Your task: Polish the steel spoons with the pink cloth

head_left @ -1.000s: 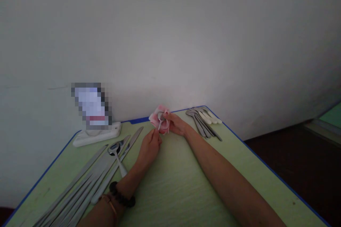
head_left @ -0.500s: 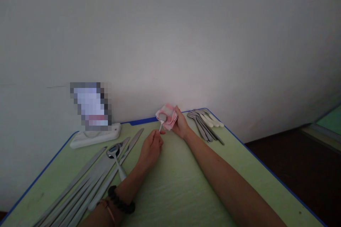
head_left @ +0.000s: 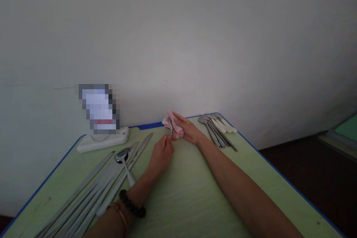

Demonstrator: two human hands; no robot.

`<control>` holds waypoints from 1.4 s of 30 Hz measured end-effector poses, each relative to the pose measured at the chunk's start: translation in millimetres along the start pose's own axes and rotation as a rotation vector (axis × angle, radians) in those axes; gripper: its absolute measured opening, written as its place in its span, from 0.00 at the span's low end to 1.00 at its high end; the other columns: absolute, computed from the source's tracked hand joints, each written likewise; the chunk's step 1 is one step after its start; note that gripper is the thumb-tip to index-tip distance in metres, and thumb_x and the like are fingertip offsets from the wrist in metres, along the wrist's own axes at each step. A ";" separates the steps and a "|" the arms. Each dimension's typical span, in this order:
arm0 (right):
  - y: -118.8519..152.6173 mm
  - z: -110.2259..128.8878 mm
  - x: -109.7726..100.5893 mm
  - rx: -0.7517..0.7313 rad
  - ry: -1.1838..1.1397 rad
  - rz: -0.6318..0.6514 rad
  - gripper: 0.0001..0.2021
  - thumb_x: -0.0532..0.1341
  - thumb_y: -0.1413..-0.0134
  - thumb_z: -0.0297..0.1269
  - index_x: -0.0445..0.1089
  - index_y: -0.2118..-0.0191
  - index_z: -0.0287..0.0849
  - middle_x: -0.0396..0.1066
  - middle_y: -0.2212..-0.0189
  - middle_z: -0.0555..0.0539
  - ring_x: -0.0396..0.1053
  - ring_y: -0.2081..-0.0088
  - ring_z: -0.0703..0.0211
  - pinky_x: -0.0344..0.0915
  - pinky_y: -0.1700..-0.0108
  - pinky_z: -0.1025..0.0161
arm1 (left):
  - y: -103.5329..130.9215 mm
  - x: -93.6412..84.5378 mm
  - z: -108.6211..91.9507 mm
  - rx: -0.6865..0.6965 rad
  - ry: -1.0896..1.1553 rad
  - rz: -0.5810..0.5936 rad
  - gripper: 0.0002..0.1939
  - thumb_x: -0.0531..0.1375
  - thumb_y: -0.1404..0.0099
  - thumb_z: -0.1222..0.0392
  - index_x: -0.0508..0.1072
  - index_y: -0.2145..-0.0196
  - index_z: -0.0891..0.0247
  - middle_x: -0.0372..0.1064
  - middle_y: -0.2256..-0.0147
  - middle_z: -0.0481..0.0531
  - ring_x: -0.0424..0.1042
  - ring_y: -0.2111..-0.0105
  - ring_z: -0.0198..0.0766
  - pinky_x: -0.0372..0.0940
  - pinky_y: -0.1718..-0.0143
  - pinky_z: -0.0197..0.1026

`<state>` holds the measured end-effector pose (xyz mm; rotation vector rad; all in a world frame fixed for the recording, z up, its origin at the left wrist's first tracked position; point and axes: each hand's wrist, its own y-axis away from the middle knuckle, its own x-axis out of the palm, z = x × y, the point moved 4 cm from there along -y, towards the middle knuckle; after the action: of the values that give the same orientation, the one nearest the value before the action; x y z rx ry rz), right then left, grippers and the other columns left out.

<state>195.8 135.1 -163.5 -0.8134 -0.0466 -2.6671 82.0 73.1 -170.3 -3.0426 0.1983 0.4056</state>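
My left hand is closed on the handle of a small metal spoon, held above the table's far part. My right hand grips a pink and white cloth, which is folded around the spoon's head and hides most of it. Left of my left arm lie several long metal knives, with a larger spoon resting across them. To the right of my right hand is a pile of metal cutlery, with white-handled pieces beside it.
A white stand or box sits at the table's back left, with a blurred-out screen above it. The green table has a blue edge and meets a pale wall. Dark floor shows at right.
The cloth has folded over the spoon's head, which was exposed before. My right hand has turned and closed around the cloth. The view has shifted slightly.
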 end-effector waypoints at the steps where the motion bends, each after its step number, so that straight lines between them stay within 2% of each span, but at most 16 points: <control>1: 1.0 -0.6 0.4 0.001 0.041 0.004 0.20 0.64 0.54 0.36 0.65 0.52 0.44 0.73 0.66 0.50 0.70 0.71 0.65 0.65 0.73 0.70 | 0.6 0.3 -1.3 0.023 -0.035 -0.001 0.13 0.46 0.35 0.57 0.67 0.70 0.62 0.54 0.83 0.44 0.55 0.82 0.35 0.49 0.77 0.37; 4: 2.7 -2.3 0.9 0.011 0.142 0.014 0.17 0.66 0.59 0.41 0.68 0.61 0.41 0.71 0.74 0.52 0.67 0.77 0.68 0.60 0.78 0.72 | 2.2 1.6 -4.4 0.096 -0.170 0.008 0.12 0.47 0.35 0.58 0.67 0.70 0.62 0.55 0.82 0.44 0.57 0.81 0.36 0.48 0.76 0.37; 7: 1.2 -4.3 -0.6 0.018 0.208 -0.007 0.17 0.67 0.62 0.44 0.67 0.68 0.38 0.67 0.79 0.54 0.61 0.81 0.71 0.56 0.81 0.74 | 3.1 2.5 -4.7 0.107 -0.271 0.031 0.11 0.48 0.36 0.57 0.67 0.70 0.61 0.56 0.82 0.44 0.57 0.81 0.35 0.47 0.76 0.36; 14: -0.7 -3.8 -4.9 0.012 0.221 -0.136 0.17 0.62 0.55 0.51 0.64 0.74 0.40 0.60 0.87 0.58 0.53 0.86 0.71 0.55 0.82 0.71 | 4.0 2.8 -4.2 0.138 -0.258 0.077 0.13 0.48 0.36 0.55 0.69 0.68 0.62 0.54 0.84 0.42 0.56 0.82 0.34 0.48 0.77 0.35; 19: -1.6 -5.7 -6.1 0.040 0.166 -0.223 0.17 0.59 0.53 0.52 0.65 0.73 0.40 0.65 0.84 0.53 0.59 0.84 0.67 0.58 0.81 0.68 | 4.8 4.2 -4.0 0.095 -0.171 0.108 0.15 0.47 0.36 0.53 0.69 0.67 0.63 0.52 0.85 0.41 0.55 0.83 0.33 0.47 0.79 0.34; 24: -6.1 -7.8 -1.8 0.015 0.017 -0.145 0.20 0.52 0.48 0.54 0.67 0.72 0.40 0.67 0.82 0.51 0.64 0.79 0.63 0.62 0.76 0.66 | 4.1 3.5 -4.7 0.104 -0.127 0.070 0.14 0.46 0.36 0.54 0.67 0.68 0.62 0.55 0.82 0.43 0.57 0.82 0.33 0.49 0.79 0.35; 26: -5.7 -6.7 -0.5 0.008 0.016 -0.112 0.17 0.54 0.48 0.50 0.66 0.74 0.40 0.66 0.84 0.53 0.62 0.81 0.65 0.61 0.77 0.68 | 3.2 2.9 -3.9 0.114 -0.129 0.053 0.14 0.46 0.36 0.55 0.68 0.68 0.62 0.55 0.82 0.43 0.57 0.82 0.34 0.50 0.78 0.35; 29: -2.7 -6.7 0.4 0.050 0.122 -0.082 0.12 0.61 0.54 0.44 0.66 0.74 0.39 0.66 0.83 0.54 0.61 0.81 0.68 0.59 0.77 0.70 | 2.1 3.6 -0.7 0.085 -0.095 0.065 0.14 0.46 0.36 0.55 0.67 0.68 0.62 0.55 0.83 0.42 0.56 0.83 0.34 0.50 0.79 0.35; 31: -0.8 -7.6 0.5 0.066 0.212 -0.069 0.12 0.64 0.57 0.43 0.66 0.72 0.39 0.66 0.83 0.55 0.60 0.81 0.68 0.57 0.78 0.70 | 2.0 4.3 1.0 0.065 -0.088 0.071 0.13 0.46 0.36 0.54 0.66 0.69 0.61 0.55 0.83 0.42 0.56 0.83 0.33 0.49 0.80 0.35; 35: -0.5 -7.9 -3.2 0.017 0.306 -0.153 0.17 0.62 0.56 0.50 0.63 0.77 0.40 0.59 0.88 0.58 0.52 0.87 0.71 0.50 0.84 0.71 | 3.5 6.0 1.2 0.072 -0.205 0.091 0.12 0.46 0.36 0.55 0.66 0.70 0.61 0.57 0.84 0.43 0.57 0.84 0.34 0.48 0.79 0.35; 37: -1.7 -8.8 -4.5 0.018 0.303 -0.199 0.18 0.61 0.55 0.52 0.63 0.78 0.41 0.58 0.89 0.57 0.51 0.87 0.71 0.48 0.86 0.71 | 4.4 6.4 0.4 0.078 -0.265 0.097 0.11 0.47 0.36 0.55 0.66 0.69 0.60 0.57 0.84 0.42 0.57 0.84 0.34 0.48 0.79 0.35; 42: -5.4 -6.9 -9.9 0.004 0.124 -0.318 0.17 0.62 0.56 0.50 0.64 0.77 0.40 0.64 0.85 0.55 0.59 0.84 0.70 0.56 0.82 0.71 | 8.1 8.1 -6.1 0.102 -0.313 0.149 0.14 0.44 0.34 0.52 0.65 0.65 0.60 0.59 0.84 0.42 0.60 0.84 0.35 0.50 0.78 0.35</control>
<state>197.9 142.4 -174.2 -0.6857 -0.1632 -3.0093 90.3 63.6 -166.9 -2.8234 0.4127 0.8441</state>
